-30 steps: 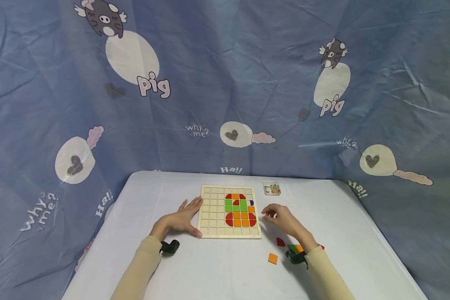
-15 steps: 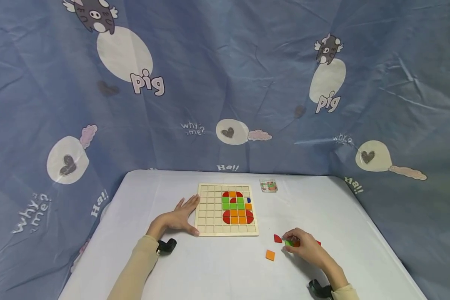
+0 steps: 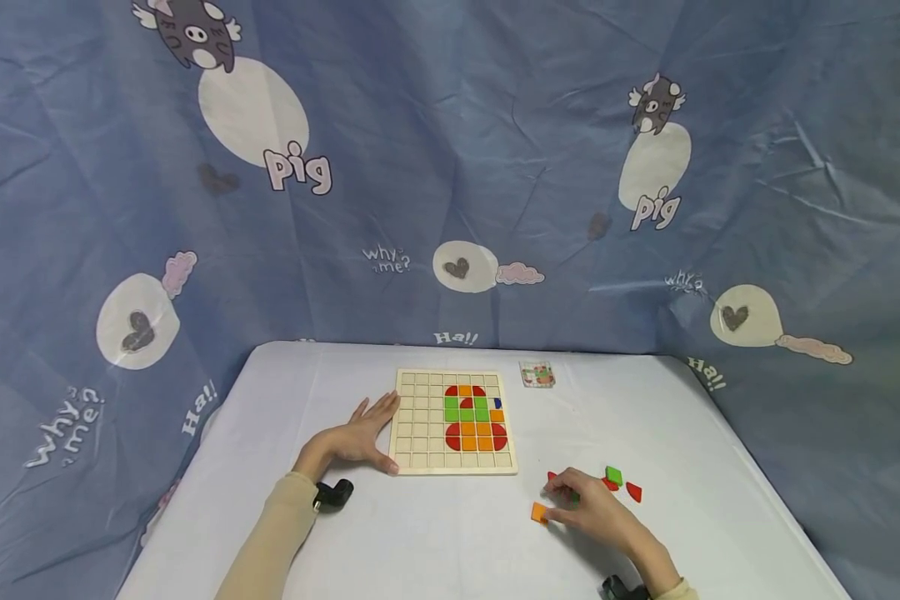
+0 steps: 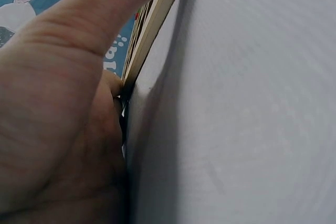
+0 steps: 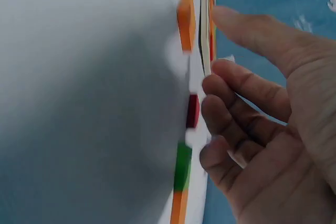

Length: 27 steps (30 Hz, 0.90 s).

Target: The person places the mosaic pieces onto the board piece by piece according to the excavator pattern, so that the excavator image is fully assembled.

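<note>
A wooden grid board [image 3: 420, 421] lies on the white table and holds red, green and orange tiles, plus one blue, in its right half. My left hand [image 3: 360, 435] lies flat against the board's left edge [image 4: 152, 24], fingers straight. My right hand [image 3: 564, 502] rests on the table below the board's right corner, fingers loosely curled, nothing between them. Its fingertips are at an orange square tile [image 3: 539, 512] [image 5: 186, 14]. A red tile [image 3: 551, 477] [image 5: 193, 111] lies just beyond the fingers. A green tile [image 3: 613, 476] and another red tile [image 3: 633, 492] lie to the hand's right.
A small card with a coloured picture [image 3: 537, 373] lies past the board's far right corner. A blue printed cloth [image 3: 450, 167] hangs behind and around the table [image 3: 690, 433]. Black wrist mounts [image 3: 335, 493] sit at both wrists.
My right hand drew back from beside the board to the loose tiles, then slid left to the orange tile, uncovering the green tile. The left hand stayed on the board's edge.
</note>
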Motion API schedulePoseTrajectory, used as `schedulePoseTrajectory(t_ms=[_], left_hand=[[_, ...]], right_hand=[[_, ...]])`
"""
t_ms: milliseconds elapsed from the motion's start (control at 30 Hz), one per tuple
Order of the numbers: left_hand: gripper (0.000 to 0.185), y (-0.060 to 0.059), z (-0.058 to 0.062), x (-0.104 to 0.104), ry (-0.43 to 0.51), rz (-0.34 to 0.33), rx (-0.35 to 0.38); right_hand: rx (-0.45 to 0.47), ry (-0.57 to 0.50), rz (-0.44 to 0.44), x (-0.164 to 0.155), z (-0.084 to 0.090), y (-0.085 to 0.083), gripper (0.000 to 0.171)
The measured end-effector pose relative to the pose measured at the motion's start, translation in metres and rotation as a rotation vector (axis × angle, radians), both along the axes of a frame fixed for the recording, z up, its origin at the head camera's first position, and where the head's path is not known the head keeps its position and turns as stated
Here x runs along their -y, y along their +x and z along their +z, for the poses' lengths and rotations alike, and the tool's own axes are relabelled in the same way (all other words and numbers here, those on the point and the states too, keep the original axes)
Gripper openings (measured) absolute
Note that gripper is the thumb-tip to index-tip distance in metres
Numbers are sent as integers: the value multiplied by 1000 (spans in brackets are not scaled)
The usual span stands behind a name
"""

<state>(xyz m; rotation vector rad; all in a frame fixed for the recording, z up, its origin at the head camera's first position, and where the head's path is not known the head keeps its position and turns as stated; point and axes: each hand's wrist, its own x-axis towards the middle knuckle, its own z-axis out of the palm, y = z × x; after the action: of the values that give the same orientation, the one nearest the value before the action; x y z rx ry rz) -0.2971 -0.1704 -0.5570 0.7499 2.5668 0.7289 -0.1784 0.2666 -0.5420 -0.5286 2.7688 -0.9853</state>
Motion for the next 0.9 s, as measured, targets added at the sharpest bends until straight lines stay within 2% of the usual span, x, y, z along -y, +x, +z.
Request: schedulePoseTrajectory(t_ms=[133,367,533,667,767,900], left_hand=[[133,1,0,1,22,-8,-5],[132,1,-1,2,20,-20,-15],[133,1,-2,1,23,-15,-10],[133,2,-3,1,13,-11,-2],[132,2,-3,1,20,-9,-6],[132,0,-4,1,29,-7,-12]], right_hand=[[17,39,56,11,-3,4,28],[12,101,52,18,-2,4,21],[19,101,89,21,0,2,22],[28,100,64,28,0,-3,23],[-18,60,43,38,2,-12,22],[-151,-14,57,56,9,-33,23]])
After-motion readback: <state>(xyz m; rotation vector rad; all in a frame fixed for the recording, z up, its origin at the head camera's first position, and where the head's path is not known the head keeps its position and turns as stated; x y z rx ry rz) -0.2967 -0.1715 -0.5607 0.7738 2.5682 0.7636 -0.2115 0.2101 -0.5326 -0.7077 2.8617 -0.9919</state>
